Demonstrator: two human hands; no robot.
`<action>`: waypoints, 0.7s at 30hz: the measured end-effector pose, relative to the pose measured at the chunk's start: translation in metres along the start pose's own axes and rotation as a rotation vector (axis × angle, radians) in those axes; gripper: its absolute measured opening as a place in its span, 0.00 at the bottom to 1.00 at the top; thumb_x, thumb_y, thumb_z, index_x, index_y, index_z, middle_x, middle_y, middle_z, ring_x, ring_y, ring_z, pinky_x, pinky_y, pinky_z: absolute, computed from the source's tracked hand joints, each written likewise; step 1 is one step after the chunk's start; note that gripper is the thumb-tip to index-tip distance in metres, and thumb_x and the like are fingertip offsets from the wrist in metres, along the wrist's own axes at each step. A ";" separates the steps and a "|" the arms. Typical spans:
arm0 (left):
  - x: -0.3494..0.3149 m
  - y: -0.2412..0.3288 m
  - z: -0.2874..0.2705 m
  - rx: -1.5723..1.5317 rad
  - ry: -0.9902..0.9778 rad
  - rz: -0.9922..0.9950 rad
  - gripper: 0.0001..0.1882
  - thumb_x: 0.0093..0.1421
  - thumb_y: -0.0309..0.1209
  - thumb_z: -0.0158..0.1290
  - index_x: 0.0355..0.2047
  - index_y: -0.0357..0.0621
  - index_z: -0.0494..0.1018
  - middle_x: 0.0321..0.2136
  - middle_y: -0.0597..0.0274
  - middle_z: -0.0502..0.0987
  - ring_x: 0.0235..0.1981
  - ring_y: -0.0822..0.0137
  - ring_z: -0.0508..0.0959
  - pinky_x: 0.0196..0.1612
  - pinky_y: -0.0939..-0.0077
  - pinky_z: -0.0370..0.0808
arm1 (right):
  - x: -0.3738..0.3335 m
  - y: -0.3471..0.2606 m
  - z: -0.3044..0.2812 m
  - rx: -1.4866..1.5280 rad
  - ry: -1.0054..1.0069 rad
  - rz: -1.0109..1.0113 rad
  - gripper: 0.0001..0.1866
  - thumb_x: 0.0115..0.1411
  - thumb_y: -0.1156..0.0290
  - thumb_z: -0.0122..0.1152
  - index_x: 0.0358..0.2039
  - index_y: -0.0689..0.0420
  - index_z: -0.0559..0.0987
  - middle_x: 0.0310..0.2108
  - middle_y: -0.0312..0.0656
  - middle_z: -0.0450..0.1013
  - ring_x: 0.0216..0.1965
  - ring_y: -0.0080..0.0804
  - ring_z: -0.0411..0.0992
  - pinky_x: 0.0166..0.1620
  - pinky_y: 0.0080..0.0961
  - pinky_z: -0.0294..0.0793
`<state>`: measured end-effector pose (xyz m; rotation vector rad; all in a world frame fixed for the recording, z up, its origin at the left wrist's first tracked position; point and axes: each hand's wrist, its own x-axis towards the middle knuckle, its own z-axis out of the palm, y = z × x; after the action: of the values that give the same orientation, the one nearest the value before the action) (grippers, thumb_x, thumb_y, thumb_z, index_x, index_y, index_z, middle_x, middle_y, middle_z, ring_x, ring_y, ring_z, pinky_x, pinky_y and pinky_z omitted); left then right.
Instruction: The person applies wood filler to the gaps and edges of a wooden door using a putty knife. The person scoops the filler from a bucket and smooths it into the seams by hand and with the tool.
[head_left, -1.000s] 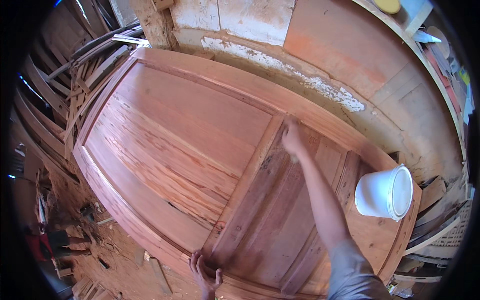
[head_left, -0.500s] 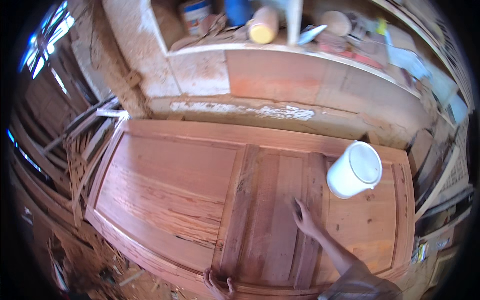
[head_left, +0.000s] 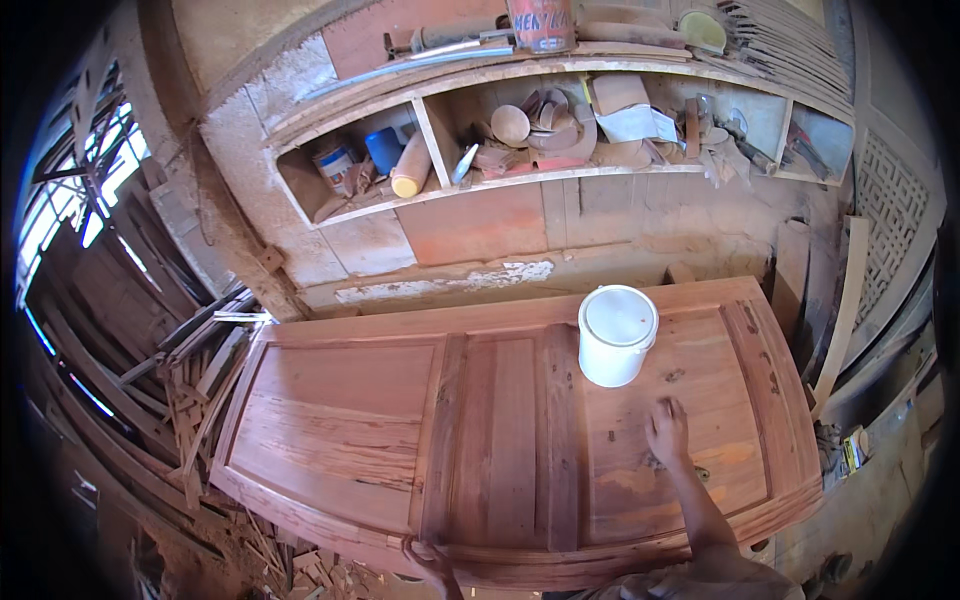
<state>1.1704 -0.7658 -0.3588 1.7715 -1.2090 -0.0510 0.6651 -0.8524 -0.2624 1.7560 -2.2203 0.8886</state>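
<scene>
A reddish-brown wooden door (head_left: 510,440) with framed panels lies flat before me. My right hand (head_left: 668,435) is over its right-hand panel, fingers curled and slightly blurred; what they may hold is hidden. Just beyond that hand, a white lidded bucket (head_left: 618,345) stands upright on the door. At the near edge, left of the middle, my left hand (head_left: 432,565) rests with its fingers apart on the door's frame. Rough, lighter streaks mark the left panel.
Behind the door, a dusty wall shelf (head_left: 470,190) holds a blue container (head_left: 382,151), a yellow-capped bottle (head_left: 411,166) and scraps. A reddish tin (head_left: 542,28) sits on top. Wood offcuts (head_left: 205,390) pile up at the left; boards (head_left: 842,310) lean at the right.
My right hand has moved from the middle panel to the right panel, its fingers now more curled. My left hand stays at the near edge. The view has tilted up, showing more shelf.
</scene>
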 end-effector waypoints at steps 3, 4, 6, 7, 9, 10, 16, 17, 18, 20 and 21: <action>-0.051 0.019 -0.006 0.022 0.092 0.088 0.19 0.63 0.30 0.52 0.51 0.30 0.67 0.47 0.40 0.72 0.49 0.43 0.73 0.52 0.52 0.70 | 0.080 -0.017 0.011 0.084 0.080 -0.185 0.20 0.56 0.69 0.62 0.48 0.61 0.75 0.49 0.50 0.71 0.51 0.49 0.69 0.55 0.44 0.68; -0.078 0.030 -0.012 -0.021 0.052 0.027 0.18 0.61 0.29 0.53 0.49 0.32 0.69 0.46 0.41 0.72 0.49 0.44 0.73 0.50 0.54 0.71 | 0.101 -0.024 0.017 0.037 0.096 -0.255 0.17 0.55 0.69 0.62 0.45 0.60 0.76 0.46 0.49 0.71 0.49 0.46 0.70 0.53 0.43 0.69; -0.123 0.046 -0.025 -0.031 0.031 -0.060 0.16 0.60 0.27 0.54 0.48 0.34 0.70 0.46 0.42 0.73 0.49 0.45 0.73 0.47 0.57 0.73 | 0.130 -0.029 0.028 0.001 0.109 -0.349 0.14 0.54 0.70 0.61 0.42 0.58 0.76 0.42 0.47 0.72 0.47 0.43 0.70 0.51 0.42 0.69; -0.146 0.051 -0.031 -0.054 0.008 -0.101 0.20 0.60 0.30 0.55 0.50 0.34 0.69 0.49 0.42 0.70 0.50 0.45 0.72 0.49 0.56 0.72 | 0.141 -0.031 0.035 -0.127 0.041 -0.354 0.12 0.54 0.71 0.59 0.39 0.57 0.76 0.41 0.45 0.72 0.45 0.40 0.71 0.49 0.40 0.70; -0.201 0.062 -0.047 -0.096 -0.028 -0.200 0.27 0.60 0.37 0.57 0.55 0.36 0.65 0.55 0.44 0.66 0.54 0.45 0.70 0.52 0.55 0.71 | 0.152 -0.028 0.047 -0.242 -0.039 -0.404 0.09 0.54 0.71 0.57 0.37 0.56 0.76 0.39 0.43 0.72 0.44 0.38 0.71 0.47 0.38 0.70; -0.228 0.070 -0.054 -0.119 -0.041 -0.253 0.30 0.60 0.40 0.58 0.58 0.37 0.63 0.59 0.44 0.64 0.55 0.45 0.69 0.54 0.54 0.70 | 0.156 -0.025 0.051 -0.278 -0.027 -0.458 0.08 0.55 0.71 0.55 0.35 0.56 0.75 0.37 0.41 0.72 0.42 0.36 0.71 0.46 0.37 0.70; -0.307 0.145 -0.100 0.021 0.045 -0.305 0.15 0.56 0.24 0.55 0.45 0.37 0.73 0.46 0.43 0.73 0.49 0.47 0.74 0.43 0.62 0.73 | 0.169 -0.010 0.045 -0.284 -0.213 -0.590 0.10 0.59 0.68 0.55 0.40 0.57 0.75 0.41 0.43 0.73 0.46 0.38 0.71 0.51 0.37 0.67; -0.309 0.159 -0.105 0.034 0.059 -0.330 0.15 0.56 0.24 0.55 0.45 0.37 0.73 0.46 0.43 0.73 0.49 0.47 0.74 0.43 0.62 0.73 | 0.168 -0.007 0.039 -0.289 -0.242 -0.616 0.10 0.59 0.68 0.55 0.40 0.57 0.75 0.41 0.43 0.73 0.46 0.38 0.71 0.51 0.37 0.67; -0.309 0.172 -0.108 0.031 0.081 -0.327 0.14 0.56 0.23 0.55 0.44 0.39 0.73 0.46 0.44 0.73 0.49 0.47 0.74 0.43 0.63 0.74 | 0.166 -0.001 0.031 -0.293 -0.287 -0.665 0.11 0.59 0.67 0.57 0.41 0.57 0.75 0.42 0.44 0.72 0.48 0.38 0.71 0.52 0.37 0.67; -0.309 0.194 -0.107 0.041 0.089 -0.325 0.13 0.58 0.23 0.53 0.44 0.38 0.73 0.49 0.47 0.71 0.50 0.52 0.73 0.42 0.68 0.74 | 0.161 0.018 0.011 -0.272 -0.399 -0.729 0.12 0.60 0.67 0.55 0.44 0.56 0.74 0.46 0.43 0.71 0.51 0.38 0.69 0.55 0.37 0.65; -0.309 0.204 -0.103 0.050 0.074 -0.332 0.13 0.58 0.23 0.53 0.44 0.38 0.73 0.49 0.47 0.71 0.50 0.52 0.73 0.42 0.68 0.74 | 0.160 0.031 -0.001 -0.275 -0.418 -0.728 0.12 0.60 0.67 0.55 0.44 0.56 0.74 0.46 0.43 0.71 0.51 0.38 0.69 0.55 0.37 0.65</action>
<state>0.9219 -0.4792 -0.2943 1.9855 -0.8609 -0.1483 0.5896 -0.9806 -0.1948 2.4797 -1.5369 0.0607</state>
